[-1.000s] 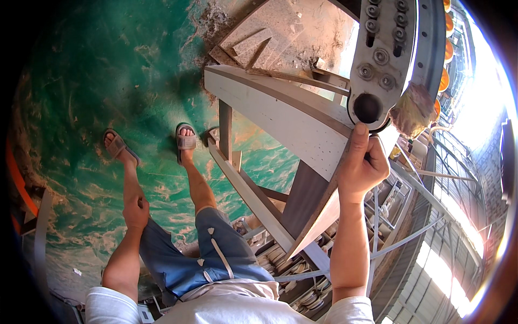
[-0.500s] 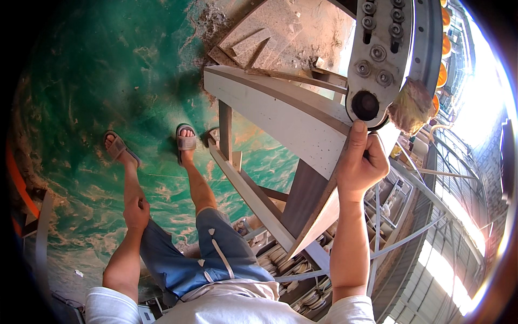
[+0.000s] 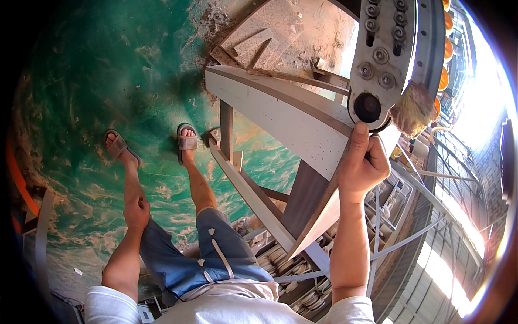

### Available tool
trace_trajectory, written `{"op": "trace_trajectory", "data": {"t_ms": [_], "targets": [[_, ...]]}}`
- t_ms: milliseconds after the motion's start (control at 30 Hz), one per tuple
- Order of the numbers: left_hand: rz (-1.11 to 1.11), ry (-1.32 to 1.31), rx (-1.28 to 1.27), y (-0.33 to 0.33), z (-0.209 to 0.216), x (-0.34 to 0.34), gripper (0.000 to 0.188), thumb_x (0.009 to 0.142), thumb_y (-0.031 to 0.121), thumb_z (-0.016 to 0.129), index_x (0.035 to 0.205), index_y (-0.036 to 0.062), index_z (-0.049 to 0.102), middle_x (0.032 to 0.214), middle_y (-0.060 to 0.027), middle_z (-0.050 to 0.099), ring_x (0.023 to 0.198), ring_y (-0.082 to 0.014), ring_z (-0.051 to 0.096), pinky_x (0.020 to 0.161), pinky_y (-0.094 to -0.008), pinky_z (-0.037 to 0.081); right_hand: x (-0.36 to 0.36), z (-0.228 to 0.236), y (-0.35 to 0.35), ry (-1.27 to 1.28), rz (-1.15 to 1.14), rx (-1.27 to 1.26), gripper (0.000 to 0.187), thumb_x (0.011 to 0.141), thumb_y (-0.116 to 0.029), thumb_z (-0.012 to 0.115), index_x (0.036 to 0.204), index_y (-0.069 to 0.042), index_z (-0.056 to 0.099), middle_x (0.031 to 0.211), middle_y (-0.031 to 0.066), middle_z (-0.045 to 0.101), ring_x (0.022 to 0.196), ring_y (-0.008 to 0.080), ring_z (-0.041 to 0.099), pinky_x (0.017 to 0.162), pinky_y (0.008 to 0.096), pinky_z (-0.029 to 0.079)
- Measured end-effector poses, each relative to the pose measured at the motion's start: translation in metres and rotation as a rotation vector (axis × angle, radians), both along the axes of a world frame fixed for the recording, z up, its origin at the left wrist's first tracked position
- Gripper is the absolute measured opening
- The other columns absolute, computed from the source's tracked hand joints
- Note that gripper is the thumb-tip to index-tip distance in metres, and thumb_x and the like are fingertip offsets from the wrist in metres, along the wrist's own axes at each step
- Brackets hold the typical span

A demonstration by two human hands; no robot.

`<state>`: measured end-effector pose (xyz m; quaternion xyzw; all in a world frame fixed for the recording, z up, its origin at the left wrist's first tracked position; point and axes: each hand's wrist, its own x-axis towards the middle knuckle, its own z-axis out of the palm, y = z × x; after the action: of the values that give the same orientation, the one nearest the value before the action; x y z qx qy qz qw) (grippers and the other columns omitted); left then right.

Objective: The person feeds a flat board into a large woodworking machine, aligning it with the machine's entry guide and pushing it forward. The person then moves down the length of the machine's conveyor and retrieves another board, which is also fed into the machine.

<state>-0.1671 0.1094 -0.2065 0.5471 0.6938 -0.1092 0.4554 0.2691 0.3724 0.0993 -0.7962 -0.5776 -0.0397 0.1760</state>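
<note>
My right hand (image 3: pixel 362 164) is closed, with fingers curled and the thumb stretched up along the edge of a white-faced board (image 3: pixel 283 121). Its thumb tip lies just under the rounded end of a grey metal machine arm (image 3: pixel 380 70); whether it touches the arm I cannot tell. What the curled fingers hold, if anything, is hidden. Lower left, my left hand (image 3: pixel 136 212) rests as a loose fist at the knee, by the hem of my blue shorts (image 3: pixel 167 254). Its palm side is hidden.
A crumpled brownish wad (image 3: pixel 413 110) hangs beside the machine arm, near a row of orange round parts (image 3: pixel 443 79). A dusty slab (image 3: pixel 259 38) lies beyond the board. Shelving with stacked pieces (image 3: pixel 291 270) stands below it. My sandalled feet are on the green floor (image 3: pixel 81 108).
The machine arm and the board sit very slightly lower and further right in the picture. Both hands keep the same pose and place.
</note>
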Motion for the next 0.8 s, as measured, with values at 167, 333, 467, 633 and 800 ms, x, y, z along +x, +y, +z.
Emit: {"op": "trace_trajectory", "data": {"t_ms": [167,333,467,633,800], "targets": [[-0.001,-0.005,-0.017,0.0035,0.0023,0.0011,0.022,0.088,0.03,0.064,0.092,0.0089,0.069,0.083,-0.0114,0.069,0.076,-0.0356,0.067,0.068,-0.0481,0.054,0.0013,0.0005,-0.0006,-0.021,-0.002,-0.011,0.053,0.097,-0.018,0.071,0.055,-0.004,0.04,0.055,-0.005,0.038,0.059,0.0046,0.029,0.052,0.0233,0.024],[-0.001,-0.002,-0.027,0.0045,0.0011,0.0011,0.023,0.088,0.031,0.064,0.092,0.0087,0.069,0.083,-0.0112,0.069,0.077,-0.0358,0.067,0.068,-0.0482,0.054,0.0011,0.0003,-0.001,0.006,0.0,-0.007,0.053,0.096,-0.017,0.071,0.055,-0.004,0.04,0.055,-0.0051,0.039,0.058,0.0044,0.03,0.052,0.0227,0.025],[-0.01,0.016,-0.081,0.0017,-0.0041,-0.0019,0.023,0.088,0.031,0.064,0.092,0.0083,0.069,0.084,-0.0112,0.07,0.078,-0.0357,0.067,0.069,-0.0483,0.054,0.0005,0.001,-0.0002,0.005,0.009,-0.01,0.053,0.096,-0.016,0.071,0.055,-0.004,0.04,0.055,-0.0053,0.04,0.058,0.0041,0.031,0.052,0.0223,0.026],[-0.013,0.019,-0.079,0.0056,-0.0012,-0.0004,0.024,0.088,0.031,0.064,0.093,0.0087,0.069,0.085,-0.0114,0.07,0.078,-0.0354,0.067,0.07,-0.0481,0.054,0.0051,-0.0026,-0.0012,0.034,0.039,0.032,0.049,0.093,-0.012,0.073,0.056,-0.003,0.042,0.053,-0.0006,0.036,0.053,0.0084,0.028,0.048,0.0274,0.022],[-0.021,0.016,-0.049,0.0051,-0.0004,0.0008,0.024,0.088,0.031,0.063,0.093,0.0091,0.069,0.085,-0.0114,0.07,0.078,-0.0351,0.068,0.069,-0.0478,0.054,0.0035,-0.0013,-0.0017,0.013,0.061,0.032,0.049,0.093,-0.011,0.074,0.056,-0.002,0.042,0.053,-0.0004,0.036,0.053,0.0084,0.028,0.047,0.0276,0.022]]}}
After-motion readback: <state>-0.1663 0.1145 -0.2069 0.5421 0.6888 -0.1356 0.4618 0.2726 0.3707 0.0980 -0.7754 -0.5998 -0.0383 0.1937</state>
